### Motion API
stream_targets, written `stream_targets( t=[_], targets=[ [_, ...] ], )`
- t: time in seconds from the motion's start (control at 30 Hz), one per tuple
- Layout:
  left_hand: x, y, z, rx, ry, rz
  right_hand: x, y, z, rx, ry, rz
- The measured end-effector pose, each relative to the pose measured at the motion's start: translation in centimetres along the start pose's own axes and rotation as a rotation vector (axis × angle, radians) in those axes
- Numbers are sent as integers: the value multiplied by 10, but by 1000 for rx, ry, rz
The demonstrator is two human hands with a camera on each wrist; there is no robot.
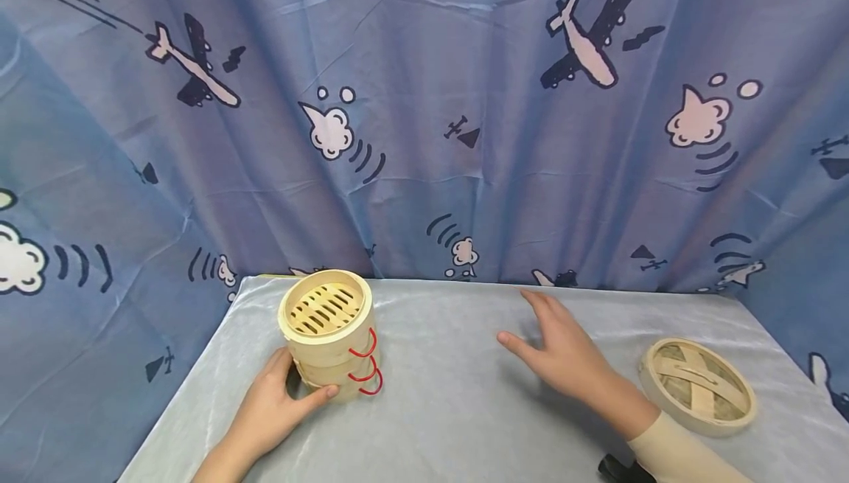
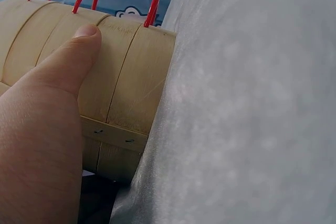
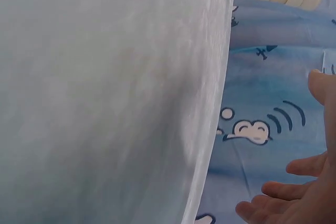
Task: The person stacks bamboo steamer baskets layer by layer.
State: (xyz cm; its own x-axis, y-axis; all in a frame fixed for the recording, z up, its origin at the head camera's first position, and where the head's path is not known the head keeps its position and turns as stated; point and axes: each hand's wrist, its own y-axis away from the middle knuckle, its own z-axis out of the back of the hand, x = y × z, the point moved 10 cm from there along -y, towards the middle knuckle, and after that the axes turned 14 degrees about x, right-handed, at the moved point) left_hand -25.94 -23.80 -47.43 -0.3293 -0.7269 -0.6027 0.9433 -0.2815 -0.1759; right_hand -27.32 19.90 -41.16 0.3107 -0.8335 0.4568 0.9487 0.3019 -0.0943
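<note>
A stack of small bamboo steamer baskets stands upright at the left of the table, its top slatted and uncovered. Red loops stick out from its right side, one above another. My left hand holds the stack low on its near left side, fingers around the left and thumb across the front. In the left wrist view the thumb lies along the bamboo wall. My right hand hovers over the right half of the table, fingers extended and thumb apart, holding nothing.
A round bamboo lid with crossed strips lies at the right, beyond my right forearm. Pale, shiny cloth covers the table. Blue patterned curtains hang behind and at both sides. A black object sits by the right sleeve.
</note>
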Motion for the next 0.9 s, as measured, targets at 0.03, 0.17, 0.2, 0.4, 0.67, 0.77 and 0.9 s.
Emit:
stream_targets(
  t=[0.03,0.17,0.2,0.4,0.67,0.77,0.9],
  targets=[
    [0,0,0,-2,0,0,-3,3,1,-2,0,-5],
    [1,0,0,-5,-2,3,-13,11,6,-12,4,-21],
    [1,0,-1,-4,-3,2,-16,13,7,-16,6,-23],
    [-2,0,-1,-2,0,-5,-34,29,13,-36,15,-42],
    [-2,0,-2,5,-3,9,-59,51,22,-58,29,-83],
    [-1,1,-1,3,-4,11,-71,58,24,-31,33,-124],
    [-1,2,-1,1,-7,6,-84,69,29,-12,33,-164]
  ],
)
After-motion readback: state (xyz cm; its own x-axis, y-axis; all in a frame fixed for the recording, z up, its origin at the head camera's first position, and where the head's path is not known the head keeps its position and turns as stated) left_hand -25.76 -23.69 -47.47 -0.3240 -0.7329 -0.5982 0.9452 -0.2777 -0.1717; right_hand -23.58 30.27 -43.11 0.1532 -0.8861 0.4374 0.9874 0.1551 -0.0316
